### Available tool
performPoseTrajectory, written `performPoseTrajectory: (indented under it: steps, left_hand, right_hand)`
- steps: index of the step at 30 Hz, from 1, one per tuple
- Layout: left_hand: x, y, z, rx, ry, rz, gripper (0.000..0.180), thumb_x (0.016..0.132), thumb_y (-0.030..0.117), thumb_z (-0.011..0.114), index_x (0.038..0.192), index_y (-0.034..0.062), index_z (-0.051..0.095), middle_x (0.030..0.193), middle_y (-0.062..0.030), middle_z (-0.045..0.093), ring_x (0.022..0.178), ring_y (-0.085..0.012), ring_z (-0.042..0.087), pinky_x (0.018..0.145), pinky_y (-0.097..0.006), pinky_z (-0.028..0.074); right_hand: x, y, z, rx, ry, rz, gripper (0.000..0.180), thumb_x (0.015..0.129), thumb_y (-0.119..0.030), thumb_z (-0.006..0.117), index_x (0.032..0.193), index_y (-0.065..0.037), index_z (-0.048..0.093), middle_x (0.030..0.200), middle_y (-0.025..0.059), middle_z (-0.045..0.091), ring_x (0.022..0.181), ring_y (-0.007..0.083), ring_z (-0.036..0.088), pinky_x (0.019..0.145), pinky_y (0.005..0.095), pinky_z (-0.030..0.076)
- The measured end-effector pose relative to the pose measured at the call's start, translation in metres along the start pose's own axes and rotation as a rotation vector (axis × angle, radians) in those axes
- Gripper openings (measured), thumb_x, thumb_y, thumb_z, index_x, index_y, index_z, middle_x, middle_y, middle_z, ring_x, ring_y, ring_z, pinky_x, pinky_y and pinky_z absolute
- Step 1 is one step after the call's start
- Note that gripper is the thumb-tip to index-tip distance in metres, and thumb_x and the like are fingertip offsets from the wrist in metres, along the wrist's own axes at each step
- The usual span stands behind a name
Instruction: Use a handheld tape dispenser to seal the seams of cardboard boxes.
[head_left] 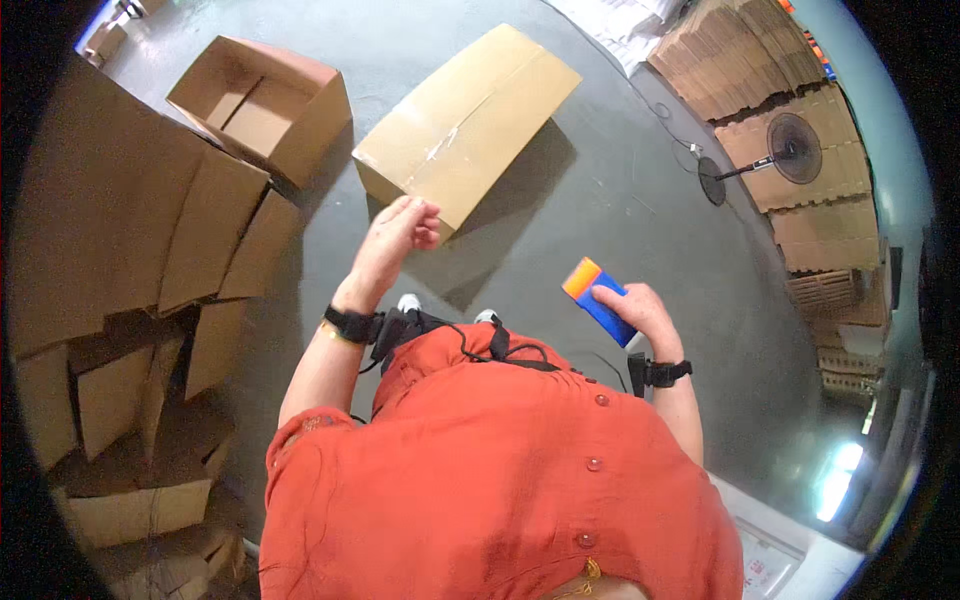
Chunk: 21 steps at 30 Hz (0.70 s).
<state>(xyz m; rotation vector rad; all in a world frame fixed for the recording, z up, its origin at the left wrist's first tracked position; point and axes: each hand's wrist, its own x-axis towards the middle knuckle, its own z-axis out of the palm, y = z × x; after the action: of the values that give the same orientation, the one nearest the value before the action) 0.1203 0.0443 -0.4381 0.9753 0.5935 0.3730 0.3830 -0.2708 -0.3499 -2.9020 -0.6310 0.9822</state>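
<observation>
Grey floor (740, 300), perhaps a window (838, 482)

We count two hands (405, 228) (650, 312), two wristbands (350, 324) (667, 374), one blue-and-orange object (604, 321) at three o'clock, one taped carton (470, 120) at twelve, one open carton (315, 115) between ten and eleven, and one fan (797, 148) at two.

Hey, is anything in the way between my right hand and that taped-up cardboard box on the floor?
Nothing visible. Between your right hand, holding a blue and orange object, and the taped box, only grey floor and shadow show. Your left hand is farther left, by the box's near end.
</observation>
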Motion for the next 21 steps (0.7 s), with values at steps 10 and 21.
performPoseTrajectory:
  steps: [10, 21]
  left_hand:
    - [0.009, -0.038, 0.152, -0.338, -0.330, -0.331, 0.070, 0.107, 0.059, 0.036, 0.131, -0.0012, 0.061, 0.115, -0.0075, 0.068, 0.103, -0.0181, 0.064, 0.090, -0.035, 0.052]
    - [-0.037, 0.038, 0.150, -0.360, -0.393, -0.430, 0.074, 0.107, 0.059, 0.034, 0.119, -0.0078, 0.063, 0.100, -0.0112, 0.070, 0.083, -0.0167, 0.068, 0.078, -0.033, 0.057]
  right_hand:
    - [-0.073, -0.064, -0.106, 0.061, -0.197, -0.281, 0.070, 0.079, -0.065, 0.071, 0.095, 0.003, 0.074, 0.082, 0.0160, 0.073, 0.076, 0.0240, 0.072, 0.070, 0.0373, 0.055]
    - [-0.085, -0.092, -0.137, -0.015, -0.325, -0.384, 0.069, 0.078, -0.065, 0.071, 0.092, 0.003, 0.073, 0.082, 0.0180, 0.073, 0.076, 0.0261, 0.071, 0.068, 0.0387, 0.054]
